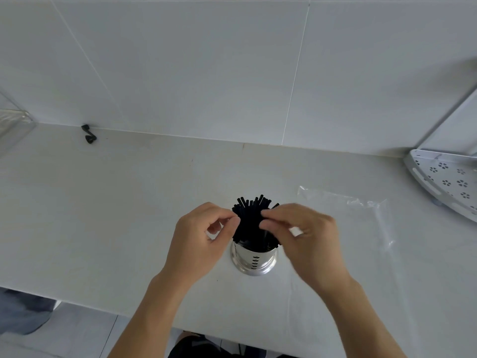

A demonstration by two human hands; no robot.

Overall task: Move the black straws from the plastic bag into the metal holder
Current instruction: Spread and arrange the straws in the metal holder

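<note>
Head view – black straws (254,218) in metal holder (254,258) btwn 2 hands, left hand (198,241) & right hand (307,236) pinching them.

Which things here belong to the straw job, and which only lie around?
Job: black straws, metal holder, plastic bag, left hand, right hand.
Lying about: small black object by the wall, perforated corner shelf, clear container at left.

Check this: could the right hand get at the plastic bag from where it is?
Probably yes: the plastic bag lies flat just beside the right hand, with bare countertop between them and nothing blocking.
</note>
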